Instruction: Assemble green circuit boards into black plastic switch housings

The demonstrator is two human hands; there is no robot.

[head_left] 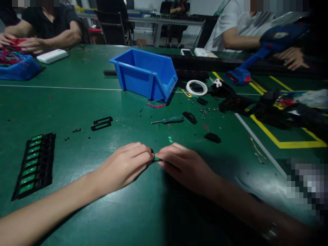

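Observation:
My left hand [130, 157] and my right hand [183, 162] meet at the middle of the table, fingers closed on one small part. Between the fingertips shows a green and black piece [156, 158], perhaps a circuit board in a black housing; most of it is hidden by my fingers. Just beyond my right hand lies a small green bit [170, 139]. A green-handled screwdriver [171, 120] rests farther off, beside a black plastic part [190, 117]. Another black part [212, 137] is to the right. Left of my hands are black rectangular frames [101, 123].
A black tray of green pieces [34, 165] lies at left. Behind stand a blue bin [143, 75], a roll of white tape [196, 88] and scattered screws [203, 112]. A blue power tool [258, 56] is at right. Co-workers sit across the table [84, 75].

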